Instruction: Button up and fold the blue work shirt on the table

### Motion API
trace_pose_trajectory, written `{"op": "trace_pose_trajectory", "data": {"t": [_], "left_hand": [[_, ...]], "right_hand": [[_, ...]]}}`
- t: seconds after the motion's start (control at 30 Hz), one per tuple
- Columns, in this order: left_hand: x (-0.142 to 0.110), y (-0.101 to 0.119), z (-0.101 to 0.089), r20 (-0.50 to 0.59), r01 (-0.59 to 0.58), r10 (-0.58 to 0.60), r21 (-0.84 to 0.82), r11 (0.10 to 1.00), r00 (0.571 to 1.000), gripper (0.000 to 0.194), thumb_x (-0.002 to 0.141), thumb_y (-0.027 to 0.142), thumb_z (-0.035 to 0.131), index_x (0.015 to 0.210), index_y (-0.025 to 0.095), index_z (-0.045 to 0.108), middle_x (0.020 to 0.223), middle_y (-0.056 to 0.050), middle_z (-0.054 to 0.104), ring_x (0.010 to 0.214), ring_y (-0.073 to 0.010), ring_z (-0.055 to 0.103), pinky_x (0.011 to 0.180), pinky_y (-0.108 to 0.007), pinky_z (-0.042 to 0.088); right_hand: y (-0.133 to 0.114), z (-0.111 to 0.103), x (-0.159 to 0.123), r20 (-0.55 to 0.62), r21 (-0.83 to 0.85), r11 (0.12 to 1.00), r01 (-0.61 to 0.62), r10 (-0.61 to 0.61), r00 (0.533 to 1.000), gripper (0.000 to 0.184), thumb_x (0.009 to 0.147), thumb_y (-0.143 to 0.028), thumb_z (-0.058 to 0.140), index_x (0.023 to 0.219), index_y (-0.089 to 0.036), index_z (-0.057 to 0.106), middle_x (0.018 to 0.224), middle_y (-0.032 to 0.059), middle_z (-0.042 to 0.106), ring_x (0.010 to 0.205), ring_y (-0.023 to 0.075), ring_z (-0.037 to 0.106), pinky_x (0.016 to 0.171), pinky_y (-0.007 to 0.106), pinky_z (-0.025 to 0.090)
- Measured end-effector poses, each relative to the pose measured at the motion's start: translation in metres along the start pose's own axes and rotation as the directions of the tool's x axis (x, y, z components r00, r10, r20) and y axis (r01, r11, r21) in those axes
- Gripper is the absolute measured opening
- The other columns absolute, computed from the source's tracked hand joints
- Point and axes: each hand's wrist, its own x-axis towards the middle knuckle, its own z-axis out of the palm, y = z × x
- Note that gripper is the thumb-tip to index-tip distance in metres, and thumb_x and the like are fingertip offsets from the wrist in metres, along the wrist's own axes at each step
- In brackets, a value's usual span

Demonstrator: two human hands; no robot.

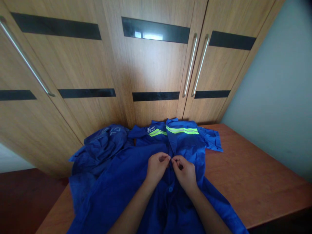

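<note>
A blue work shirt (122,175) with yellow-green reflective stripes (181,130) lies spread on a reddish-brown table (248,175), its collar end toward the wardrobe. My left hand (157,167) and my right hand (185,172) meet at the shirt's front placket, about mid-chest. Both pinch the fabric edges there, fingers curled and thumbs pressed to fingertips. A blue button (170,188) shows on the placket just below my hands. Whether a button sits between my fingers is hidden.
Wooden wardrobe doors (151,71) with black bands and metal bar handles (196,65) stand right behind the table. A crumpled blue garment (102,143) lies at the shirt's left. A grey wall (280,97) borders the right. Dark floor (21,198) shows at lower left.
</note>
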Motion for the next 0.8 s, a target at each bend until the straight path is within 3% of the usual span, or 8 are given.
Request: {"op": "trace_pose_trajectory", "data": {"t": [0.2, 0.37, 0.43, 0.5, 0.6, 0.67, 0.8], "left_hand": [[0.0, 0.002, 0.0, -0.015, -0.008, 0.007, -0.022, 1.0, 1.0, 0.011, 0.071, 0.026, 0.064, 0.074, 0.015, 0.065, 0.058, 0.001, 0.064, 0.052, -0.0129, 0.06, 0.051, -0.022, 0.046], [0.0, 0.0, 0.0, 0.024, -0.163, 0.161, 0.142, 0.976, 0.987, 0.007, 0.072, 0.02, 0.061, 0.077, 0.017, 0.065, 0.07, -0.002, 0.068, 0.065, -0.0146, 0.064, 0.061, -0.023, 0.049], [0.0, -0.001, 0.0, 0.051, -0.21, 0.204, 0.192, 0.959, 0.978, 0.01, 0.072, 0.016, 0.06, 0.08, 0.018, 0.065, 0.075, -0.001, 0.069, 0.069, -0.0144, 0.064, 0.065, -0.024, 0.05], [0.0, -0.002, 0.0, 0.074, -0.209, 0.197, 0.217, 0.954, 0.978, 0.012, 0.071, 0.013, 0.06, 0.08, 0.019, 0.064, 0.075, -0.001, 0.069, 0.069, -0.0137, 0.064, 0.066, -0.023, 0.05], [0.001, -0.003, -0.001, 0.09, -0.19, 0.173, 0.237, 0.953, 0.981, 0.013, 0.07, 0.012, 0.061, 0.08, 0.019, 0.065, 0.075, 0.0, 0.069, 0.068, -0.0134, 0.064, 0.066, -0.023, 0.05], [0.001, -0.004, -0.002, 0.084, -0.198, 0.182, 0.246, 0.949, 0.98, 0.013, 0.07, 0.013, 0.061, 0.081, 0.019, 0.066, 0.075, -0.001, 0.07, 0.069, -0.0137, 0.064, 0.067, -0.024, 0.05], [0.002, -0.004, -0.003, 0.056, -0.219, 0.211, 0.267, 0.939, 0.976, 0.016, 0.071, 0.015, 0.061, 0.085, 0.019, 0.067, 0.077, -0.002, 0.07, 0.071, -0.0147, 0.065, 0.068, -0.024, 0.051]], "right_hand": [[-0.001, -0.001, 0.005, 0.036, 0.292, 0.926, -0.24, 0.24, 0.97, 0.03, 0.081, -0.046, 0.057, 0.077, -0.017, 0.065, 0.045, -0.0055, 0.046, 0.042, 0.011, 0.042, 0.043, 0.022, 0.03], [0.0, -0.001, 0.009, 0.156, 0.507, 0.776, -0.376, 0.347, 0.925, 0.031, 0.079, -0.047, 0.06, 0.075, -0.016, 0.062, 0.044, -0.0079, 0.04, 0.039, 0.0082, 0.033, 0.04, 0.021, 0.026], [0.003, -0.001, 0.009, 0.18, 0.493, 0.785, -0.375, 0.33, 0.927, 0.032, 0.08, -0.047, 0.059, 0.077, -0.015, 0.063, 0.044, -0.0081, 0.039, 0.039, 0.0082, 0.032, 0.04, 0.021, 0.025], [0.007, -0.002, 0.009, 0.145, 0.418, 0.85, -0.32, 0.286, 0.947, 0.032, 0.081, -0.046, 0.057, 0.078, -0.016, 0.065, 0.047, -0.0057, 0.045, 0.042, 0.01, 0.039, 0.042, 0.022, 0.03], [0.01, -0.001, 0.008, 0.015, 0.219, 0.965, -0.144, 0.144, 0.99, 0.027, 0.084, -0.04, 0.053, 0.079, -0.018, 0.066, 0.069, 0.0025, 0.063, 0.062, 0.0159, 0.057, 0.058, 0.026, 0.044], [0.012, 0.0, 0.008, -0.039, 0.105, 0.992, -0.068, 0.073, 0.997, 0.02, 0.083, -0.033, 0.051, 0.083, -0.019, 0.065, 0.081, 0.0054, 0.066, 0.074, 0.0184, 0.061, 0.069, 0.028, 0.047], [0.016, 0.0, 0.009, -0.016, 0.098, 0.989, -0.112, 0.114, 0.993, 0.018, 0.078, -0.024, 0.05, 0.094, -0.018, 0.055, 0.074, 0.0019, 0.064, 0.067, 0.0175, 0.062, 0.065, 0.028, 0.049]]}}
